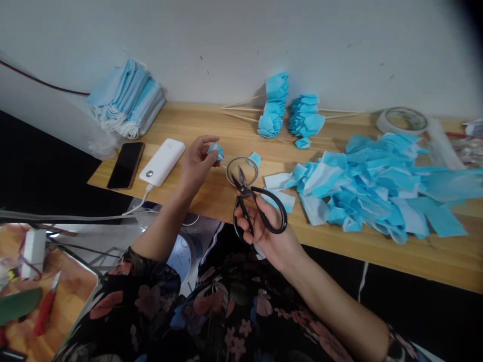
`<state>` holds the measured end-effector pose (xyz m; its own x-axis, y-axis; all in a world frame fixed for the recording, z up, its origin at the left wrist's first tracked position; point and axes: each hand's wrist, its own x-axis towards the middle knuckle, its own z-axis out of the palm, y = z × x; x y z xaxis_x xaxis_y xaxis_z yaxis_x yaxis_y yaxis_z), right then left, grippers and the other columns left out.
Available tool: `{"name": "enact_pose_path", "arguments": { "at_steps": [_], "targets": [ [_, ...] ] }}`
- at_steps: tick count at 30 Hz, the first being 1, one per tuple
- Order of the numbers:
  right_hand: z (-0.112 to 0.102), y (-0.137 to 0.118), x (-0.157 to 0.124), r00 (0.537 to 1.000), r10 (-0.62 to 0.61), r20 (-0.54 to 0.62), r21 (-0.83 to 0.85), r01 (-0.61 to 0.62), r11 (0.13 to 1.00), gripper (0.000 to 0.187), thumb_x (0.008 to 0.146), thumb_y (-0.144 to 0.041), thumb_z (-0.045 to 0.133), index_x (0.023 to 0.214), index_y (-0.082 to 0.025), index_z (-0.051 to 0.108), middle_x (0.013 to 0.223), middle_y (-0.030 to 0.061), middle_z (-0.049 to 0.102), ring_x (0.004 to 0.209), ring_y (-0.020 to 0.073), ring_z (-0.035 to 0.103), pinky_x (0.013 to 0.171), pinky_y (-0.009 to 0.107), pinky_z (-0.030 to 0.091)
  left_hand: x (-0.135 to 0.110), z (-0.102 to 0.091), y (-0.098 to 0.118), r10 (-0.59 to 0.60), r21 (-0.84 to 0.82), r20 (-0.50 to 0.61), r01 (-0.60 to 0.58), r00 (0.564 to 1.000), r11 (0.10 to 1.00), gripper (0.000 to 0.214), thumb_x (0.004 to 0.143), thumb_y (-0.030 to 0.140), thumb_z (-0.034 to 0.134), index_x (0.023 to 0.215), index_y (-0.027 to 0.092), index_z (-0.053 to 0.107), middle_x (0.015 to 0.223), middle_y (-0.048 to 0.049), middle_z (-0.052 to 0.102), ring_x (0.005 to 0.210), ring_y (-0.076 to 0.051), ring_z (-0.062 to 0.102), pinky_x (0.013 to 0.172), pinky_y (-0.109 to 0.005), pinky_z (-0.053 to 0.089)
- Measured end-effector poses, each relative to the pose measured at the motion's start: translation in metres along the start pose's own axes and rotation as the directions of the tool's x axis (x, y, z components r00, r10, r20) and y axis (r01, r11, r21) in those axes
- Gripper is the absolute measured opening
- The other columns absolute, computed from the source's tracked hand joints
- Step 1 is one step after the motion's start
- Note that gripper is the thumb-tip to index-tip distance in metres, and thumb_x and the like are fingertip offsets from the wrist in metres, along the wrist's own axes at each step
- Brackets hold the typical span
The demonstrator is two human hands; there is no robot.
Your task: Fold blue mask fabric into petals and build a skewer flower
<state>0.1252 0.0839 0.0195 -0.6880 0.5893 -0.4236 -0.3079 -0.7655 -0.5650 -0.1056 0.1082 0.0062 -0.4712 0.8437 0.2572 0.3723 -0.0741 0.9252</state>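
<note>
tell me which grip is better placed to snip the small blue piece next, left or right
Probably the right grip: it holds the scissors, with their blades parted. The left grip pinches the small blue piece, so it seems better suited to steadying it.

- Scissors: black handles, dark grey blades.
- Folded piece: blue, marked with white.
- Loose strips: bright blue, some paler to whitish.
- Ruffled bundles, 2: solid bright blue.
- Sticks: pale straw.
- Stacked masks: light blue, white loops.
- Phone: black screen.
- Power bank: white, 1 round black mark.
- Tabletop: yellow-brown, wood-grained.
- Garment: black, floral print in pink, red, blue, green.
- Wall: pale grey, dark-flecked.
</note>
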Motion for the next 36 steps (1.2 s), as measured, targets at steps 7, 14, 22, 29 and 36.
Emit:
{"name": "enact_pose_path", "arguments": {
  "at_steps": [7,14,22,29,36],
  "targets": [
    [0.018,0.012,0.02,0.999,-0.032,0.031,0.021,0.031,0.999,0.057,0.069,-0.062,0.09,0.098,-0.022,0.062,0.078,0.0001,0.071,0.06,0.0109,0.057,0.044,0.019,0.044,-0.014,0.002,0.013,0.002,-0.046,0.033,-0.001,0.999,0.999,0.028,0.088,0.017,0.064,0.116,0.019,0.063,0.075,0.0041,0.067,0.063,-0.008,0.065,0.063,-0.021,0.054],
    [0.017,0.017,0.024,0.992,-0.124,0.028,-0.051,0.125,0.991,0.05,0.076,-0.065,0.085,0.094,-0.022,0.064,0.081,-0.0008,0.07,0.061,0.0101,0.056,0.045,0.019,0.045,-0.019,-0.003,0.008,-0.038,-0.024,0.002,0.038,0.999,0.999,0.032,0.084,0.013,0.065,0.116,0.019,0.062,0.069,0.0051,0.065,0.062,-0.01,0.064,0.06,-0.021,0.052],
    [0.01,0.005,0.009,0.997,-0.074,0.025,-0.103,0.076,0.992,0.057,0.071,-0.068,0.087,0.099,-0.023,0.064,0.081,0.0,0.068,0.06,0.0112,0.054,0.041,0.02,0.041,-0.012,-0.012,-0.002,-0.087,-0.03,-0.033,0.086,0.996,0.996,0.03,0.082,0.017,0.06,0.112,0.019,0.064,0.066,0.0053,0.058,0.06,-0.01,0.061,0.06,-0.023,0.052],
    [0.01,-0.055,0.029,0.922,-0.35,0.164,-0.601,0.375,0.706,0.056,0.073,-0.041,0.09,0.123,-0.026,0.07,0.076,-0.0048,0.061,0.062,0.0119,0.052,0.053,0.024,0.041,-0.024,-0.019,0.005,-0.098,-0.058,0.099,0.104,0.99,0.993,0.032,0.082,0.023,0.066,0.114,0.018,0.067,0.067,0.0044,0.06,0.062,-0.011,0.063,0.064,-0.025,0.054],
    [0.012,-0.069,0.09,0.879,-0.368,0.303,-0.919,0.372,0.132,0.054,0.082,-0.02,0.068,0.136,-0.023,0.068,0.085,-0.0001,0.072,0.08,0.0207,0.066,0.077,0.034,0.052,-0.041,-0.029,0.007,-0.041,0.058,0.131,0.034,0.991,0.998,0.042,0.085,0.023,0.065,0.127,0.018,0.066,0.078,0.0005,0.066,0.071,-0.014,0.067,0.072,-0.028,0.054]
  ]
}}
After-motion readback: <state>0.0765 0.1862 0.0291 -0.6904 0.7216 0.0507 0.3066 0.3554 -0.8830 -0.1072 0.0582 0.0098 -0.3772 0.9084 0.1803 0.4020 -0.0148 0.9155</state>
